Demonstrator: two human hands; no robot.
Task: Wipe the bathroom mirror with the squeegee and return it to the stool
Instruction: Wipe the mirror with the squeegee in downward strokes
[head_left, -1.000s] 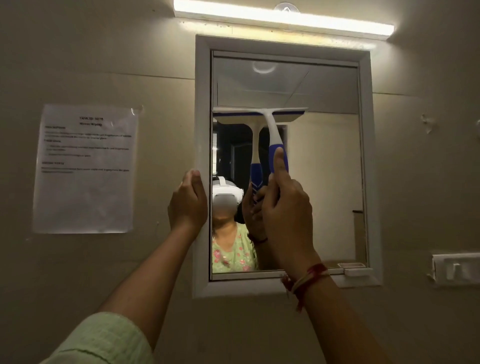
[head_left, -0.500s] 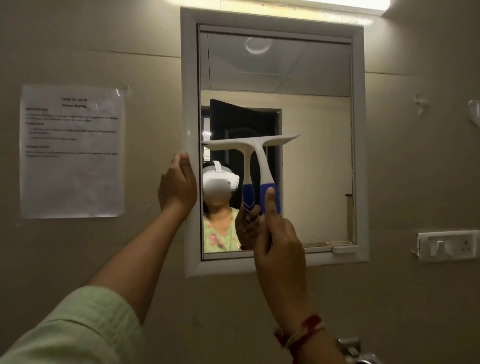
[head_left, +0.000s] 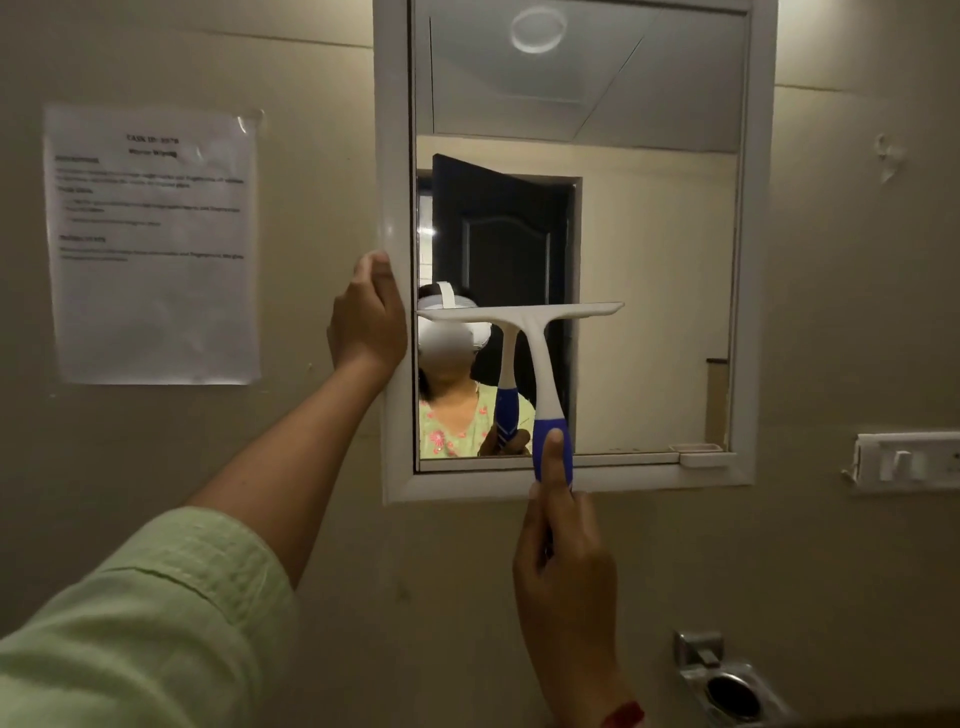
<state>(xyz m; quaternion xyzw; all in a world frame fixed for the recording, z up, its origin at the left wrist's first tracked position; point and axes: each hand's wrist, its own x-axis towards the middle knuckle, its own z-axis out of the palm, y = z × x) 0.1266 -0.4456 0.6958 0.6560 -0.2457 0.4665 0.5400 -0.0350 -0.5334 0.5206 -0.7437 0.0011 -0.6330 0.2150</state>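
Observation:
The white-framed bathroom mirror (head_left: 649, 260) hangs on the beige wall ahead. A white squeegee (head_left: 535, 332) with a blue grip rests with its blade flat on the lower left part of the glass, blade level. My right hand (head_left: 566, 566) is shut around the blue handle below the mirror's bottom frame, thumb laid up along the grip. My left hand (head_left: 366, 322) clasps the left edge of the mirror frame at mid height. The glass reflects a person in a headset and the squeegee. No stool is in view.
A printed paper sheet (head_left: 153, 244) is taped to the wall left of the mirror. A white switch plate (head_left: 906, 460) sits on the wall at right. A chrome holder (head_left: 727, 686) juts from the wall at lower right. A small white tab (head_left: 701, 457) protrudes from the mirror's bottom edge.
My right hand has drawn the squeegee down the glass from near the upper part to the lower part. My left hand stays on the frame's left edge. The view has tilted downward.

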